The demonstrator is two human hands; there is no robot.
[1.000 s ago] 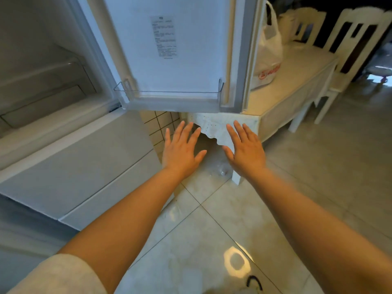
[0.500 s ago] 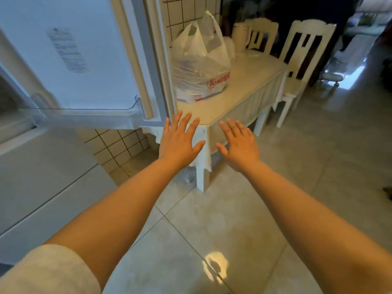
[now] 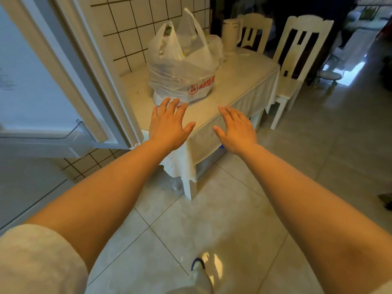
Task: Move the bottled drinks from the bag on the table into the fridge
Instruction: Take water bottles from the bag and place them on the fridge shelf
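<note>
Both hands, left hand (image 3: pixel 167 124) and right hand (image 3: pixel 236 129), flat and empty, reach toward the bag (image 3: pixel 182 66); fridge door (image 3: pixel 38 81) left of bag stands open, evidently for loading.

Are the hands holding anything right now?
No. The left hand and right hand are open and empty, reaching toward the plastic bag on the table.

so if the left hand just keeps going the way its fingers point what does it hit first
Most likely the plastic bag on the table: the left hand points at its base, fingertips close to it, though depth is unclear.
</note>
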